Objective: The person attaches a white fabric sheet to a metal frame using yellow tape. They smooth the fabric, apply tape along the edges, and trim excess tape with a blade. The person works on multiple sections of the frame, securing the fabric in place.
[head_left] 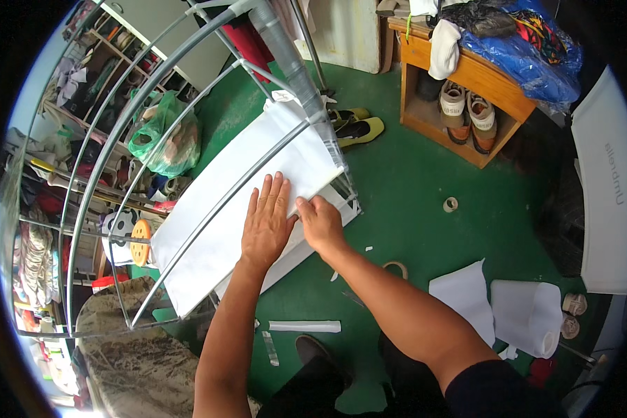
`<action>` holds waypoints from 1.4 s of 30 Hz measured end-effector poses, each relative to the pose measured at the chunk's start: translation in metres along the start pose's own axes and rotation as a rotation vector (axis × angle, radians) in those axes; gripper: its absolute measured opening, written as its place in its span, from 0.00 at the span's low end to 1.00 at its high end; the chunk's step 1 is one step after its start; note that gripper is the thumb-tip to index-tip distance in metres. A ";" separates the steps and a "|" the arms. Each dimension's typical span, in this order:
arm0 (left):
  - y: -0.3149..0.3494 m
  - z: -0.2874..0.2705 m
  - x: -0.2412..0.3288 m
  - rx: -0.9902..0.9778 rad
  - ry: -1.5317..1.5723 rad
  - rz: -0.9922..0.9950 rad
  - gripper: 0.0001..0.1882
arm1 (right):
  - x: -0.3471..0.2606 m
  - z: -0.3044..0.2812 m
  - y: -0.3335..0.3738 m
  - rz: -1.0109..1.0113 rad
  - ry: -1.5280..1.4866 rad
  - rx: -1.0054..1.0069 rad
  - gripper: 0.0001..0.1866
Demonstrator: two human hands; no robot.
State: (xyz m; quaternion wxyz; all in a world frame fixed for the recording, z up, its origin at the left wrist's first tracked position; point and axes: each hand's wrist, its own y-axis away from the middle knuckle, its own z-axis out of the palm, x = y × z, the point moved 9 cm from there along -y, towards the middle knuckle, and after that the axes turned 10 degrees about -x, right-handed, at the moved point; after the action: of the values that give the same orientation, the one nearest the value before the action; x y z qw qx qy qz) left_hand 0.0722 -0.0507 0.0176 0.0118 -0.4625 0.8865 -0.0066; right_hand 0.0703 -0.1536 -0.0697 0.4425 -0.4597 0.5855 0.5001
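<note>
A large smooth white sheet (258, 139), like paper or thin plastic, lies across a grey metal tube frame (289, 63). One curved tube of the frame runs over the top of the sheet. My left hand (266, 223) rests flat on the sheet near its close edge, fingers stretched out and nearly together. Just right of it, my right hand (320, 224) is closed on that edge, thumb on top and the other fingers curled, partly hidden. A second pale panel shows below the edge. Clear film is wrapped around the thick frame tube at the top.
On the green floor are a small tape roll (451, 204), a larger tape ring (397, 267) partly behind my right forearm, a white strip (305, 326), a loose white sheet (465, 296) and a rolled one (526, 317). A wooden cabinet (467, 73) with shoes stands far right; a green bag (164, 136) sits left.
</note>
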 end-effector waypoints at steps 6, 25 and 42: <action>0.003 -0.001 0.007 -0.010 -0.009 -0.012 0.37 | 0.005 -0.013 -0.005 -0.063 -0.016 0.045 0.26; 0.008 0.002 -0.005 0.017 -0.076 -0.049 0.34 | 0.018 -0.039 -0.022 0.026 -0.423 0.034 0.20; 0.013 0.004 -0.010 0.107 -0.043 0.001 0.34 | 0.019 -0.068 -0.030 -0.068 -0.240 0.160 0.19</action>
State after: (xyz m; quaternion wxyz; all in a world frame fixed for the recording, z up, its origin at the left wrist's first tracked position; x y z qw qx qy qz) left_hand 0.0675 -0.0347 0.0138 0.0555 -0.4608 0.8846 -0.0443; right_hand 0.0918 -0.2254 -0.0864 0.5611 -0.3796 0.5505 0.4879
